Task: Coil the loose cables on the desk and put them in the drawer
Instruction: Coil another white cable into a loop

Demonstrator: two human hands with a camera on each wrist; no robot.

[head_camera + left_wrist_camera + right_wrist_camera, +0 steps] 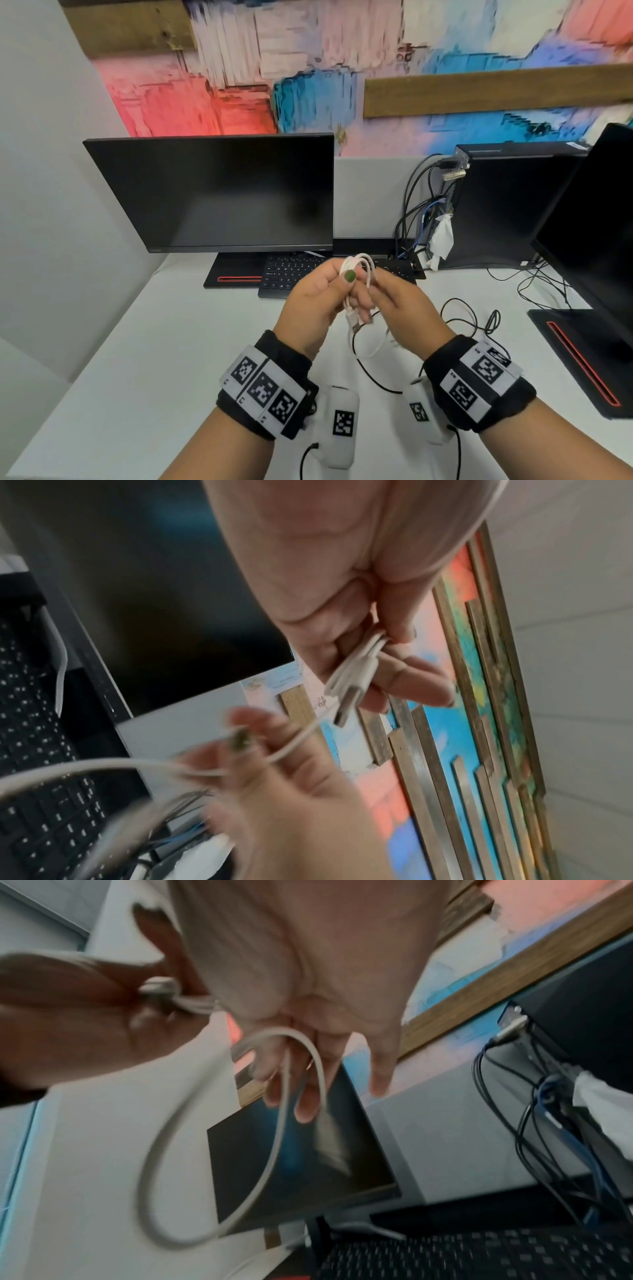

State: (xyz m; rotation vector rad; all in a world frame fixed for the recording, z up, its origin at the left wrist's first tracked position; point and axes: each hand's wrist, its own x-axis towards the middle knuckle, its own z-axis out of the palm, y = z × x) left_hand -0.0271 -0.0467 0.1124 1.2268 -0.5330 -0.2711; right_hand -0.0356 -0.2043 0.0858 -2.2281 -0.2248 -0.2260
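Note:
A white cable point(359, 264) is partly wound into a small coil, held above the desk in front of the keyboard. My left hand point(346, 284) pinches the coil between thumb and fingers. In the left wrist view the left hand point(394, 653) grips the bundled strands, and the cable's USB plug point(349, 696) sticks out below. My right hand point(380, 291) sits just right of the coil and pinches the free strand. Its loose end hangs as a loop point(212, 1150) under the right hand point(301, 1085). A thin black cable point(459, 308) lies loose on the desk point(154, 342).
A dark monitor point(219, 195) and a black keyboard point(294, 274) stand behind my hands. A computer tower point(507, 205) with several plugged cables is at the back right, and a second monitor point(596, 219) at the right edge. No drawer is in view.

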